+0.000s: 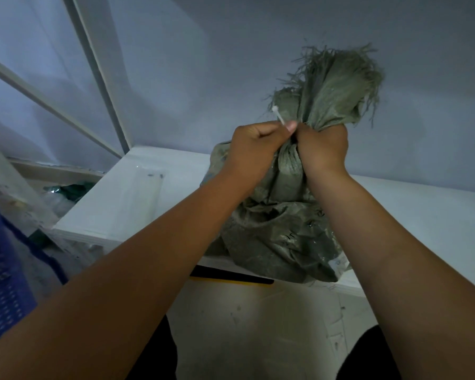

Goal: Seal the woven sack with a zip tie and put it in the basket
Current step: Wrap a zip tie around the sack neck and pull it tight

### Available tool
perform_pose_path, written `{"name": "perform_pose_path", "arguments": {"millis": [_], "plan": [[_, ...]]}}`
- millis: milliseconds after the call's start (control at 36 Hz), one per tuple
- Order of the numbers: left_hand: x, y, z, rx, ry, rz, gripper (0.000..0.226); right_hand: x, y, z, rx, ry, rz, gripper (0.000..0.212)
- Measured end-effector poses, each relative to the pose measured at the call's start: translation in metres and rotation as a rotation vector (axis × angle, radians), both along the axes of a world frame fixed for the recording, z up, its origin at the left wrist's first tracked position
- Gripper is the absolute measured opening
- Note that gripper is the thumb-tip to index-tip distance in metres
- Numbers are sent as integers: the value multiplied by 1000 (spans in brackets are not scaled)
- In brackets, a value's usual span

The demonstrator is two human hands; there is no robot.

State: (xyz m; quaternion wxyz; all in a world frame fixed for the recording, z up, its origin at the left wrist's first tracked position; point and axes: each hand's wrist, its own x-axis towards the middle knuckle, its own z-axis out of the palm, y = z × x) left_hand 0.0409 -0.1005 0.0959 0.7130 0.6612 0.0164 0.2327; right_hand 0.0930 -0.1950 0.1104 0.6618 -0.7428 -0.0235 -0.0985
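grey-green woven plastic sack (280, 229) stands on the white table (126, 201) near its front edge, long axis roughly vertical, neck bunched at the top. its frayed mouth (337, 78) fans out above the grip. a thin white plastic zip tie (279, 116) pokes up and left from the neck, just above the knuckles; the hands hide whether it loops fully round. right hand (322, 149) has its fingers curled tight round the gathered neck. left hand (254, 149) touches it on the left, thumb and fingers pinched together on the tie's stub. weave is coarse, creased, slightly shiny; the soft bulk will likely slump when lifted. judged step: cinching the tie, seal not confirmed. blue perforated plastic basket (3, 283) sits low at far left, well apart from the sack, on the left hand's side, so the carry goes left and down.
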Motion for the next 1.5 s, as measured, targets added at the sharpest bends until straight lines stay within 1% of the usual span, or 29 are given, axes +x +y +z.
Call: {"name": "perform_pose_path", "arguments": {"millis": [83,167,250,306,389,472,528,611,667,722,806,833,889,917,972,1028,1083,1111,1167,1222,1306,1361,1500], "plan": [[2,-4,-2,24,15,-14,30,3,-2,1,27,45,-6,28],[1,-5,-3,110,31,-32,25,6,-4,0,40,78,-35,30],[3,-7,-4,218,19,-98,28,11,-6,-3,14,79,-52,20],[3,-12,-5,277,30,-87,29,14,-8,-5,-42,68,-69,18],[1,-20,-7,258,9,-11,30,13,-10,-4,-188,28,-25,23],[1,-22,-10,226,27,48,30,13,-11,-4,-265,29,17,16],[2,-21,-11,234,48,80,31,14,-11,-3,-250,66,24,9],[2,-20,-9,238,90,70,33,14,-11,-4,-208,101,38,13],[1,-19,-7,219,130,15,33,13,-10,-4,-186,140,43,16],[0,-20,-5,198,175,-61,39,15,-10,-5,-163,184,38,16],[-2,-23,-4,249,249,-127,50,22,-10,-6,-155,251,35,21],[-3,-25,-4,283,273,-142,56,21,-10,-5,-156,262,42,21],[-4,-28,-5,344,310,-175,76,20,-8,-4,-162,269,56,16],[-4,-29,-6,366,315,-188,80,19,-8,-4,-173,274,67,14],[-4,-28,-9,398,302,-190,73,18,-7,-5,-199,278,105,15],[-5,-27,-12,433,261,-170,59,16,-7,-4,-194,285,156,27],[-4,-25,-16,470,227,-123,42,11,-6,-1,-143,324,221,40],[-2,-25,-18,481,222,-83,36,9,-6,0,-127,343,261,41],[2,-22,-20,482,220,6,25,5,-6,3,-108,361,337,31],[4,-18,-20,442,198,90,18,4,-7,4,-47,372,379,26],[6,-11,-20,353,169,179,15,4,-7,5,58,398,396,29],[8,-8,-21,318,150,219,15,6,-8,4,90,382,404,31],[9,-7,-23,315,62,259,18,9,-9,0,19,246,324,17]]}}
